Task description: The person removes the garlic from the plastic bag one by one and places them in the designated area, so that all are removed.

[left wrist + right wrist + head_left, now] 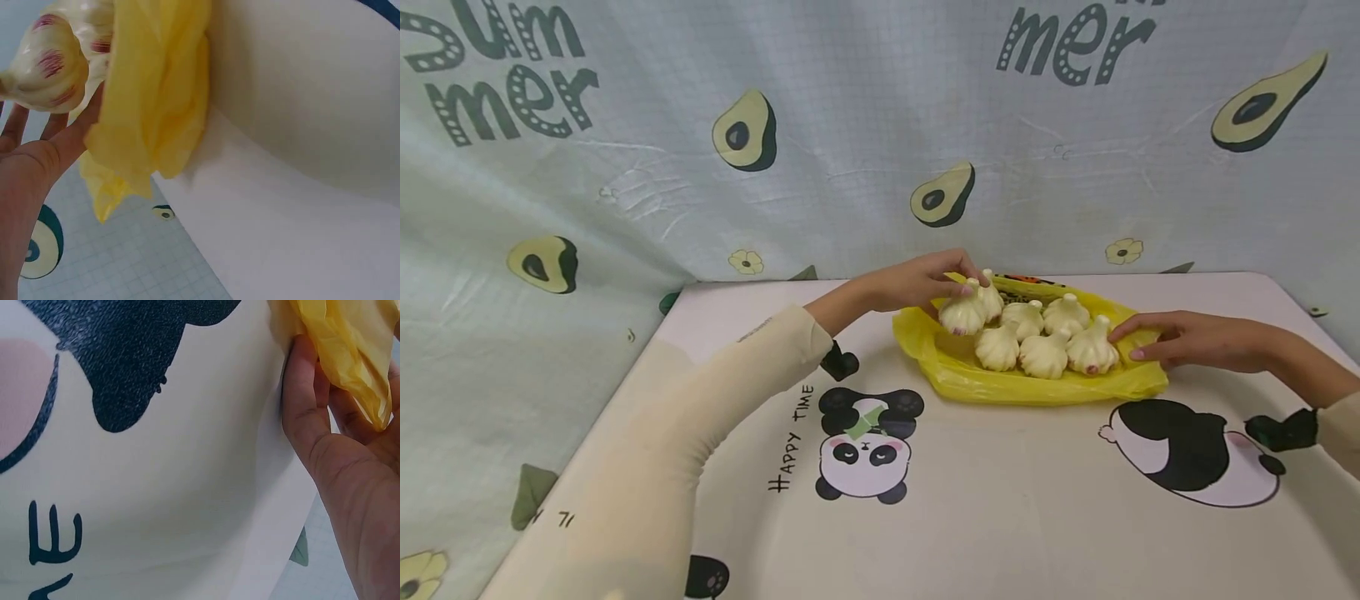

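So there's a yellow plastic bag (1000, 385) lying flat on the tabletop (1015, 517) with seven garlic bulbs (1043, 354) piled on it. The left hand (925, 282) reaches in from the far left edge, fingers loosely straight, touching the leftmost bulb (962, 314). The right hand (1187, 340) lies flat at the bag's right end, fingers relaxed against the plastic, just beside another bulb (1092, 351).

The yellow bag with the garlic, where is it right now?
In the head view the yellow bag lies on the table's far side, between the left hand and right hand.
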`<action>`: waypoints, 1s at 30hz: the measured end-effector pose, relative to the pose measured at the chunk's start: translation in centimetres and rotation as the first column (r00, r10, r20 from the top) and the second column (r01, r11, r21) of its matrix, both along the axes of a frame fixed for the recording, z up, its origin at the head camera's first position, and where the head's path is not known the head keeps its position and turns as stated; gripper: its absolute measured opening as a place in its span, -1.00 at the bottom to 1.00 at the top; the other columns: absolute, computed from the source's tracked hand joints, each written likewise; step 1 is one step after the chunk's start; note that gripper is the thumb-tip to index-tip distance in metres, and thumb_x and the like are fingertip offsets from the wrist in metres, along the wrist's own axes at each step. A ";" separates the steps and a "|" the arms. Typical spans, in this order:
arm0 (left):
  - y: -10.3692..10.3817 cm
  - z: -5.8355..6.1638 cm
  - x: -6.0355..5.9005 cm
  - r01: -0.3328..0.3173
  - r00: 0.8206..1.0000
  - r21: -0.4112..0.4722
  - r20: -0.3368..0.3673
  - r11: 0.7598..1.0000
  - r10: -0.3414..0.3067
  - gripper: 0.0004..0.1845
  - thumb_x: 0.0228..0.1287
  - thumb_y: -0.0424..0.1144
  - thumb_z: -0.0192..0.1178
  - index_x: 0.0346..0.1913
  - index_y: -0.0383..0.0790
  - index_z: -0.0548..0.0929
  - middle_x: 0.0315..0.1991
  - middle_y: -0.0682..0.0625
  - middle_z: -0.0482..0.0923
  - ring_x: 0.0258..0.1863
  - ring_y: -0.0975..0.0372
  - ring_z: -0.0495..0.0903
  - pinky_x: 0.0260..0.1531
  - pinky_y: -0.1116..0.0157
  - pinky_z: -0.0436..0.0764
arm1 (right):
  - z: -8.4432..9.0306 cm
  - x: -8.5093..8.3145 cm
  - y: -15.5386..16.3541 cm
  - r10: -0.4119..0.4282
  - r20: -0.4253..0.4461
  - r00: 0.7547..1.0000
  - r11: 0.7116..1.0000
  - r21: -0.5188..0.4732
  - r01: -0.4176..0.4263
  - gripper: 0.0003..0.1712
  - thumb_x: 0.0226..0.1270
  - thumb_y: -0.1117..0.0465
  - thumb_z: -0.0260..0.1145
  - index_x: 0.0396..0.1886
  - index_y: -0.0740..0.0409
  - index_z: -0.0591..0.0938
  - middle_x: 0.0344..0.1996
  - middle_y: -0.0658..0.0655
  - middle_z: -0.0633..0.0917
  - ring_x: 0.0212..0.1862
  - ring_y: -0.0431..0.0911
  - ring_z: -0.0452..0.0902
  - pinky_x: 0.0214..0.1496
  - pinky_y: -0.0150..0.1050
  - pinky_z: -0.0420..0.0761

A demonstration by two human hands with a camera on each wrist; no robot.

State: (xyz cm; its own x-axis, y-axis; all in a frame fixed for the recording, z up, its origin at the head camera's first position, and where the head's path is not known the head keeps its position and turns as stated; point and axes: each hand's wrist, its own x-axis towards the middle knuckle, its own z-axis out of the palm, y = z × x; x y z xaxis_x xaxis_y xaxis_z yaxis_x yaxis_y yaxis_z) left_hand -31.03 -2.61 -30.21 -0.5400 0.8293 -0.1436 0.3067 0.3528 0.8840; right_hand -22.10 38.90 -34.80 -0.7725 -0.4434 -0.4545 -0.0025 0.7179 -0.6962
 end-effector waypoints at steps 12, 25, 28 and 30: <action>-3.5 1.1 2.5 -0.125 0.992 0.314 0.012 0.941 0.127 -0.82 0.61 -0.30 0.01 0.14 -0.22 0.43 0.24 -0.10 0.56 0.16 0.07 0.58 -0.02 0.05 0.71 | -0.4 0.0 0.2 -0.007 -0.055 0.998 1.000 -0.026 0.006 -0.53 0.53 0.08 0.23 0.36 -0.01 0.47 0.11 0.28 0.43 -0.10 -0.05 0.44 -0.17 -0.17 0.56; -8.1 0.5 4.6 -0.228 0.966 0.332 -0.042 0.915 0.256 -0.77 0.54 -0.30 0.14 0.14 -0.25 0.54 0.11 -0.13 0.62 -0.01 0.02 0.62 -0.21 0.21 0.72 | -1.1 0.7 0.6 -0.039 -0.134 0.990 0.999 -0.039 0.034 -0.52 0.54 0.08 0.23 0.38 -0.01 0.47 0.32 0.27 0.36 -0.08 -0.04 0.48 -0.15 -0.16 0.59; -8.9 0.3 5.0 -0.201 0.970 0.354 -0.056 0.913 0.236 -0.72 0.55 -0.33 0.11 0.21 -0.32 0.52 0.12 -0.15 0.60 -0.04 -0.02 0.62 -0.22 0.16 0.74 | -1.1 0.9 0.5 -0.027 -0.155 0.988 0.999 -0.039 0.021 -0.54 0.54 0.09 0.22 0.36 -0.04 0.48 0.24 0.27 0.41 -0.08 -0.05 0.48 -0.16 -0.17 0.58; -9.3 0.2 5.2 -0.189 0.970 0.367 -0.074 0.911 0.231 -0.70 0.56 -0.34 0.09 0.24 -0.33 0.52 0.12 -0.15 0.59 -0.06 -0.03 0.61 -0.23 0.15 0.74 | -1.1 1.0 0.5 -0.024 -0.162 0.986 0.999 -0.040 0.018 -0.55 0.54 0.10 0.22 0.36 -0.05 0.48 0.19 0.26 0.44 -0.10 -0.06 0.47 -0.17 -0.17 0.57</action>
